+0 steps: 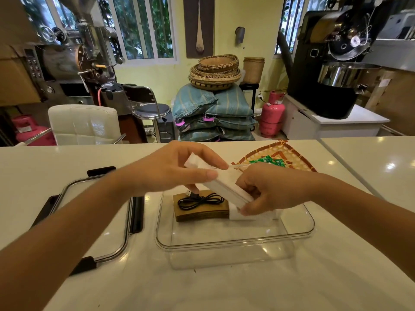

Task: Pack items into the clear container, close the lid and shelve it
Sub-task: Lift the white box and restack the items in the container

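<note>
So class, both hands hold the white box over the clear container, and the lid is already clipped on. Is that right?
Not quite. Both hands hold the white box over the clear container, but the lid lies off, on the counter to its left, as the head view shows.

White glossy tabletop [247, 288] carries a clear container [235, 243] at centre, its clear lid [107, 221] with black latches lying flat just to the left, and a woven tray [298, 160] with green packets [269, 161] behind the container.
</note>
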